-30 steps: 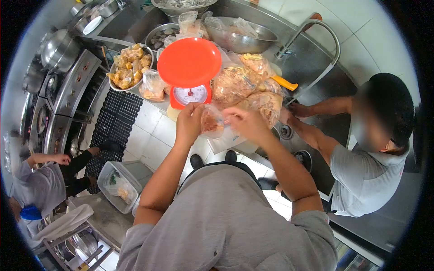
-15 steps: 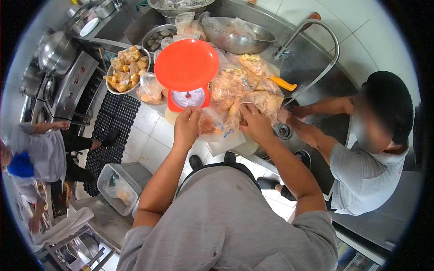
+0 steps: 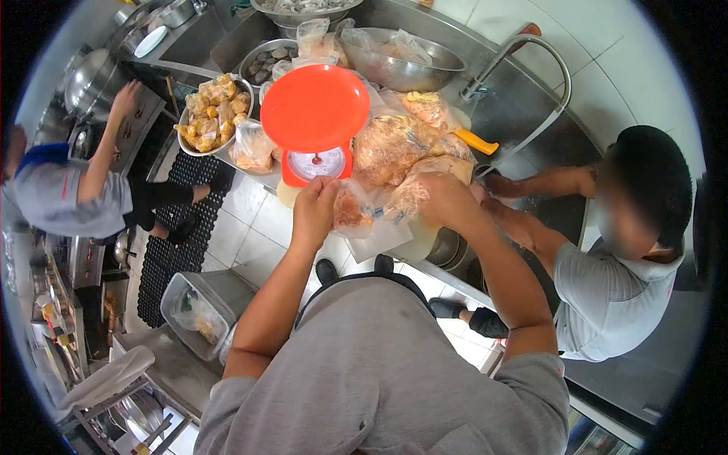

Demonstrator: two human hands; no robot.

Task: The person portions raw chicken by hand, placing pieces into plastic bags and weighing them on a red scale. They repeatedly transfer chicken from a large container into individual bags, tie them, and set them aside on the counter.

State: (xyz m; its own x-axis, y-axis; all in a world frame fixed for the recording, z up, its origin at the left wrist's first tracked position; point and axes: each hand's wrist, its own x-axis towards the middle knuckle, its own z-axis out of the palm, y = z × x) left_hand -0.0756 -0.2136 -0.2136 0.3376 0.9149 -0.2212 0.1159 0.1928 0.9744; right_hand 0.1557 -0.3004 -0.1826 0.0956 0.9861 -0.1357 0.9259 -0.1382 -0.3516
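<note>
Small bag (image 3: 350,209) at counter's near edge, just below scale (image 3: 315,114).
Left hand (image 3: 317,206) pinches its neck; right hand (image 3: 447,199) lies on pile (image 3: 394,144), fingers hidden, maybe gripping. Limp, slick, light: hold the neck.

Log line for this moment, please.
left hand: holds small bag | right hand: on bag pile, grip unclear | red scale: behind hands

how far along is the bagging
Done: filled clear plastic bags piled beside the orange dial scale, pan empty. In hand: left hand grips a small clear bag of reddish meat; right hand on the pile. Left, likely: loose yellow pieces in a metal bowl.
</note>
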